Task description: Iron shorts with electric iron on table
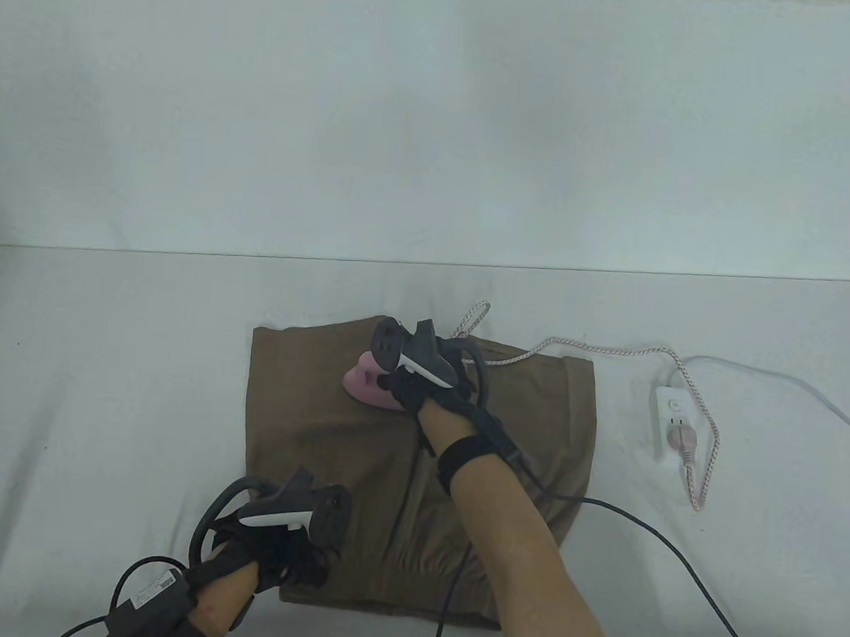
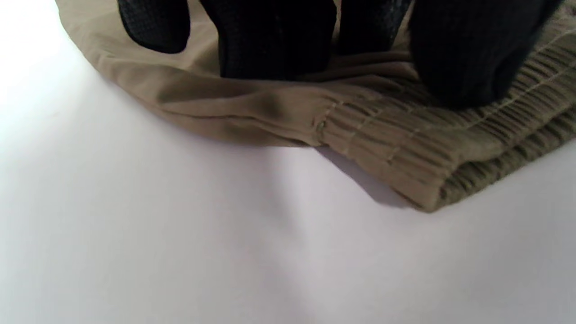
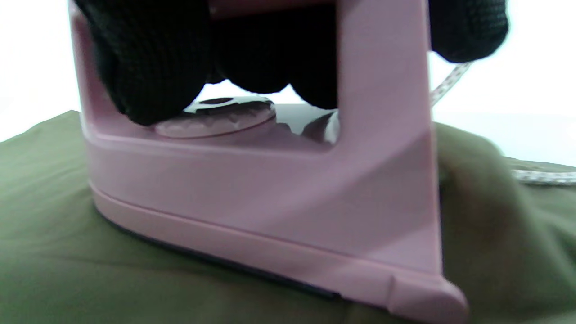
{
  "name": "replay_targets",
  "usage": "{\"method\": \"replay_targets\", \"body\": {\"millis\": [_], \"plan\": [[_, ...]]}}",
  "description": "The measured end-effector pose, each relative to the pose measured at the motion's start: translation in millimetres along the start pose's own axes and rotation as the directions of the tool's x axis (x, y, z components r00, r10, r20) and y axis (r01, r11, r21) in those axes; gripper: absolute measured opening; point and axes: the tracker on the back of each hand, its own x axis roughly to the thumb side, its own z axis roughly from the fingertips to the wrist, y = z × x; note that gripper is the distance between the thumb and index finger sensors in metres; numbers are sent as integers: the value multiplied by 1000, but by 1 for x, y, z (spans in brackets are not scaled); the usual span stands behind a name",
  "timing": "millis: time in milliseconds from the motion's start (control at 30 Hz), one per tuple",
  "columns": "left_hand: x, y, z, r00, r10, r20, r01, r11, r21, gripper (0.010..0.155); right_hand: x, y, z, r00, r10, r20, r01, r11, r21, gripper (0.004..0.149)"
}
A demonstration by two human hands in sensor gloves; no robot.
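Nearest the viewer, the left hand [image 1: 277, 550] presses its gloved fingers [image 2: 274, 40] flat on the ribbed waistband [image 2: 405, 148] at the near left corner of the brown shorts [image 1: 297, 404], which lie spread on the white counter [image 1: 106, 356]. Farther in, the right hand [image 1: 421, 386] grips the handle of the pink iron [image 3: 270, 198], its soleplate resting on the far middle of the shorts. Beyond and to the right, the iron's braided cord [image 1: 610, 350] runs to a white power strip [image 1: 667, 420] on the counter
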Motion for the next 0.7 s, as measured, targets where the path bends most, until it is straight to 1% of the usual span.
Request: {"method": "replay_targets", "body": {"millis": [133, 300, 367, 400, 500, 567, 700], "plan": [[0, 0, 0, 1000, -1, 3, 1, 1000, -2, 72, 20, 4, -3, 999, -32, 23, 32, 999, 8, 56], [-1, -1, -1, 1000, 15, 11, -15, 1000, 1, 73, 53, 6, -6, 997, -42, 69, 41, 999, 13, 57], [-1, 0, -1, 1000, 12, 10, -12, 1000, 1, 73, 64, 7, -6, 995, -56, 85, 54, 998, 20, 56], [-1, 0, -1, 1000, 12, 10, -12, 1000, 1, 73, 74, 8, -4, 993, -63, 103, 61, 998, 30, 56], [-1, 0, 0, 1000, 13, 9, -13, 1000, 1, 73, 88, 11, 0, 989, -71, 128, 69, 997, 21, 56], [-1, 0, 0, 1000, 15, 8, -15, 1000, 1, 73, 92, 11, 2, 987, -65, 144, 62, 998, 24, 56], [-1, 0, 0, 1000, 10, 4, -10, 1000, 2, 73, 85, 11, 5, 987, -63, 151, 61, 998, 19, 56]]}}
